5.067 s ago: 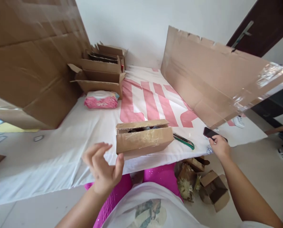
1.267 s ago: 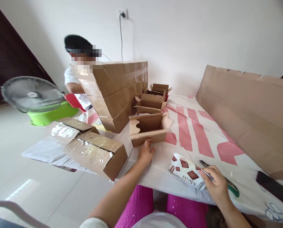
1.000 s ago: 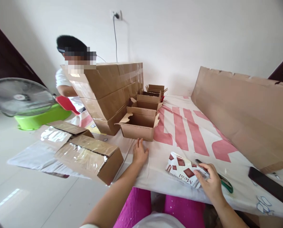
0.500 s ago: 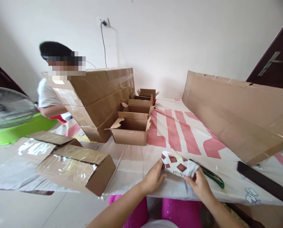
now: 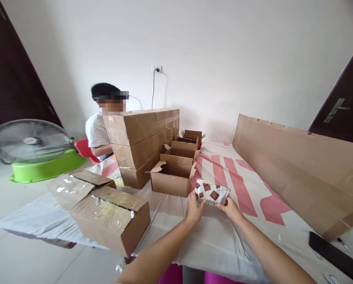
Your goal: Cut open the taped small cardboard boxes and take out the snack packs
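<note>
My left hand (image 5: 194, 207) pinches the left end of a white food packet (image 5: 212, 193) printed with brown squares and the letters "Meal". The packet's opposite end is in the closed fingers of my right hand (image 5: 231, 209). Held between both hands, it is just above the cloth, right of the nearest open cardboard box (image 5: 170, 183). That box has its flaps spread, and its visible inside is bare cardboard. Behind it, several more open boxes (image 5: 184, 152) run in a row toward the wall.
Taped cartons (image 5: 135, 228) lie at the left table edge. A stacked carton wall (image 5: 143, 138) separates me from a seated person (image 5: 98, 130). On the right stand a long cardboard panel (image 5: 291, 169) and a black phone (image 5: 336, 252). A fan (image 5: 31, 140) stands beyond the left side.
Both hands have carried the packet forward, away from the table's near edge and toward the open boxes. The green-handled utility knife no longer shows. The camera view has shifted.
</note>
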`<state>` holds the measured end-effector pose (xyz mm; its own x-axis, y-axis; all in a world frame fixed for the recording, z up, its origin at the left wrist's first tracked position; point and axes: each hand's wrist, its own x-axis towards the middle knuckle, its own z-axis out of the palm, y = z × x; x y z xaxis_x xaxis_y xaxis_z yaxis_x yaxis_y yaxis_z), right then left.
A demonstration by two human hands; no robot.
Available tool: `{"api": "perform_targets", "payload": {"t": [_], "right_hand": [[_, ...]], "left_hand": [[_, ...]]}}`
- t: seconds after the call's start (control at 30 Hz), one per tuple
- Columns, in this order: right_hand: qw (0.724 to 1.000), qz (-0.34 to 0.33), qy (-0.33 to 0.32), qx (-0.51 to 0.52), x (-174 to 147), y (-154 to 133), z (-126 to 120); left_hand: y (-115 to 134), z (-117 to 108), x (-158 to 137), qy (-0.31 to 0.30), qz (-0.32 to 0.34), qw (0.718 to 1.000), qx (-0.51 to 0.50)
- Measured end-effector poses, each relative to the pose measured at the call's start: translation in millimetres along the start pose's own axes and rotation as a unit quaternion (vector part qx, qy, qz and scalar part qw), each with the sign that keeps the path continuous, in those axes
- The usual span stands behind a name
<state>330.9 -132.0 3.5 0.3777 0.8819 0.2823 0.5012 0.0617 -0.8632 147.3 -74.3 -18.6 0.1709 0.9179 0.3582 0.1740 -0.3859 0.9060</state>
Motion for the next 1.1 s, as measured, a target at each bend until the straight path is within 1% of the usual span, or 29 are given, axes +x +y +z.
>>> {"api": "perform_targets", "payload": {"t": [0.07,0.13,0.23,0.3,0.4,0.5,0.6,0.8,0.87,1.0,1.1], "right_hand": [[0.999,0.008,-0.019,0.025,-18,7,19],[0.998,0.013,-0.032,0.045,-26,5,37],[0.997,0.017,-0.051,0.064,-20,-5,67],[0.995,0.022,-0.066,0.072,-12,-11,89],[0.993,0.029,-0.077,0.083,-7,-15,121],[0.994,0.022,-0.063,0.09,-15,-16,141],[0.994,0.004,-0.056,0.097,-25,-14,143],[0.987,-0.008,-0.09,0.131,-26,-7,133],[0.984,-0.01,-0.1,0.144,-26,-5,134],[0.976,-0.016,-0.127,0.174,-26,-6,134],[0.969,-0.022,-0.154,0.194,-27,-9,133]], "left_hand": [[-13,-12,-23,0.021,-0.009,1.0,0.014],[-21,-26,-32,0.066,-0.015,0.997,0.042],[-30,-47,-27,0.159,-0.02,0.982,0.096],[-37,-61,-19,0.202,-0.036,0.971,0.123],[-48,-77,-12,0.245,-0.067,0.954,0.159],[-55,-83,-11,0.269,-0.088,0.939,0.196],[-54,-82,-14,0.27,-0.086,0.932,0.228],[-35,-80,-24,0.255,-0.054,0.923,0.283],[-28,-80,-29,0.236,-0.054,0.919,0.312],[-18,-76,-34,0.178,-0.083,0.912,0.361],[-15,-74,-36,0.168,-0.085,0.904,0.384]]}}
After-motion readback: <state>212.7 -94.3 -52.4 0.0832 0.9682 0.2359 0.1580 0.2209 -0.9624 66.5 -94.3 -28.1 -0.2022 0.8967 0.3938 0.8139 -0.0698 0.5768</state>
